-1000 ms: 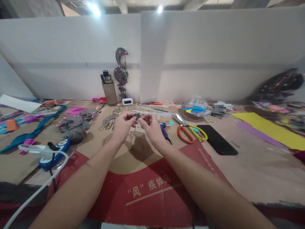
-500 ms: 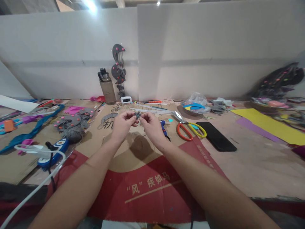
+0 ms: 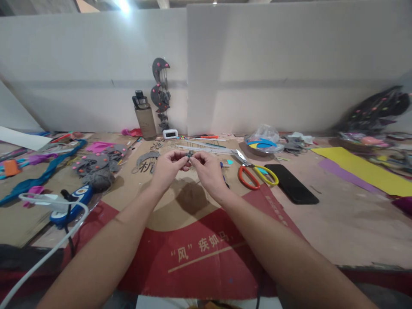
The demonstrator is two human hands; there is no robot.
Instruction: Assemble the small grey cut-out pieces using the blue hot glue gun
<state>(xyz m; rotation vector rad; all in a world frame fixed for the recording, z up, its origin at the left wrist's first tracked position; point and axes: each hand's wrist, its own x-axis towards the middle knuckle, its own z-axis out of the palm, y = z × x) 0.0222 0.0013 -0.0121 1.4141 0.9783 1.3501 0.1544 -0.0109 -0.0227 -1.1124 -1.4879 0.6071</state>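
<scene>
Between the fingertips of both hands is a small dark grey piece [image 3: 190, 153], perhaps felt or yarn; its exact shape is mostly hidden. My left hand [image 3: 170, 166] pinches it from the left, and my right hand [image 3: 207, 171] pinches it from the right, thumbs almost meeting. Both hands hover over a brown and red cardboard sheet [image 3: 199, 240], their shadow falling on it. Left of my left hand lies a grey curved strip [image 3: 143, 162]. A blue tool [image 3: 222, 166], probably a glue gun, is largely covered by my right hand.
Scissors [image 3: 254, 171] with red and yellow handles and a black phone [image 3: 291, 184] lie to the right. A bottle [image 3: 145, 116] and a small white clock [image 3: 170, 134] stand at the back. Grey yarn [image 3: 102, 180] and a white cable [image 3: 74, 227] are on the left.
The fingertips have closed nearer together around the small grey piece, which shows less now. Both hands have shifted slightly to the right, and my right hand covers more of the blue tool.
</scene>
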